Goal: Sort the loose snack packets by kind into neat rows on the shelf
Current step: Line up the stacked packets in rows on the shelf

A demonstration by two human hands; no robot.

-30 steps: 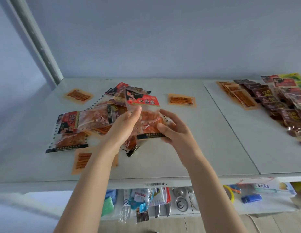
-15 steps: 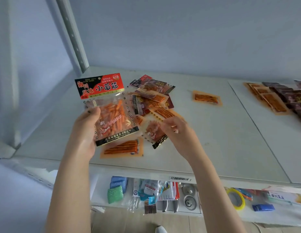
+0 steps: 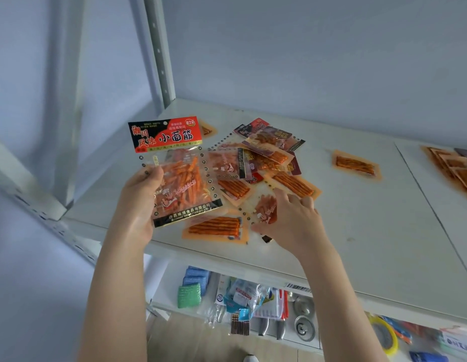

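My left hand holds up a clear packet with a red and black header, thumb on its front, above the shelf's left front. My right hand lies over a second clear packet flat on the white shelf, fingers spread on it. Behind both lies a loose pile of mixed packets. An orange stick packet sits near the front edge, another orange stick packet lies alone to the right.
A row of orange packets runs along the right edge of the shelf. A grey upright post stands at the back left corner. The lower shelf holds sponges, hardware and tape rolls.
My left hand carried the red-headed packet from the middle to the left and raised it. My right hand let it go and came down on another clear packet in the pile.
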